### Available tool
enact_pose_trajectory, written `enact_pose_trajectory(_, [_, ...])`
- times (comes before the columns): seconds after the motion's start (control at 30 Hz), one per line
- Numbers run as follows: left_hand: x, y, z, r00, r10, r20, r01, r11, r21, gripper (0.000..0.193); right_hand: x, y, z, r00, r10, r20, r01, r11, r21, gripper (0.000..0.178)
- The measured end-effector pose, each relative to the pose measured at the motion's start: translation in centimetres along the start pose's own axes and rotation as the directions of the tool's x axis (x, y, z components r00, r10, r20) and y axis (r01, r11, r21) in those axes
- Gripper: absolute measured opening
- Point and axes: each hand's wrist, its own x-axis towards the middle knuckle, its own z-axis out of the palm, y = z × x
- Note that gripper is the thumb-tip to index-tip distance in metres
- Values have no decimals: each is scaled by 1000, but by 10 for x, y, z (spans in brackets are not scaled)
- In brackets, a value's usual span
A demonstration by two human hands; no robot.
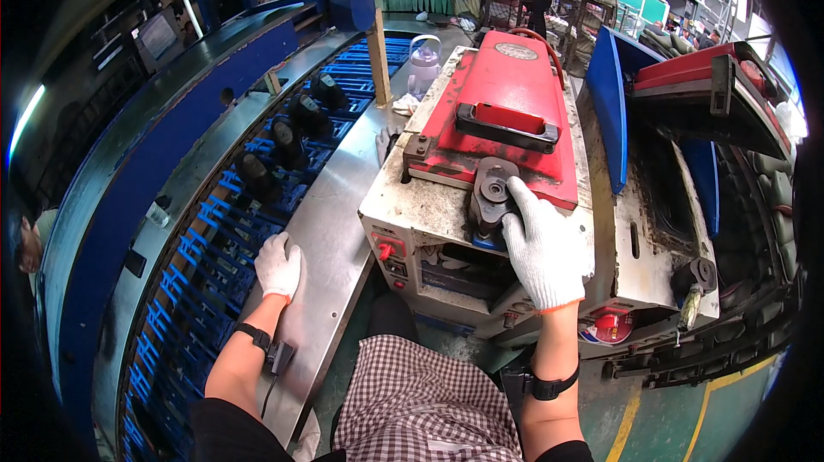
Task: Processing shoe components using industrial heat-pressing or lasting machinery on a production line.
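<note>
Green floor (730,423) with yellow lines runs beneath a crowded workshop, and we note a fan (539,0) standing behind the machinery, probably placed to move air across the work station. Directly ahead of the wearer is a soiled white machine (390,204) with a red lid (513,71); its black handle (506,132) lies toward the wearer, presumably for easy reach. We find the dark metal block (495,189), with a round recess in its top, at the front edge of that lid. The right hand (545,243), in a white knit glove, meets the block's right side with index finger and thumb apart, seemingly to steady it; the remaining fingers are hidden, so we cannot tell whether the grip closes on it. We record the left hand (279,267), also gloved, palm down on the metal table (339,234), thumb apart from the fingers and nothing visible in it, apparently as a support. Beside that table, dark shoe-like pieces (287,142) sit in a row on a blue slatted rack (210,213), perhaps to keep them spaced. At right, we observe a similar dark block on the second machine (635,277).
</note>
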Motion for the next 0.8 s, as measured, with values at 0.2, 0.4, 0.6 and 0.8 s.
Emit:
enact_pose_trajectory(0.2, [0,2,2,1000,1,8,-1,1000,-8,45,-1,4,1,996,-63,-61,61,997,-38,46])
enact_pose_trajectory(0.4, [-1,3,-1,1000,-7,5,7,1000,-18,44,-1,1,-1,1000,10,-1,-10,1000,-13,45])
enact_pose_trajectory(0.6, [-10,-18,-11,965,-248,-81,243,968,-68,48,6,4,3,983,-163,-81,161,987,-25,46])
enact_pose_trajectory(0.8, [-24,-129,-71,591,-575,-566,647,757,-94,69,-1,-1,1,1000,8,28,-9,998,55,48])
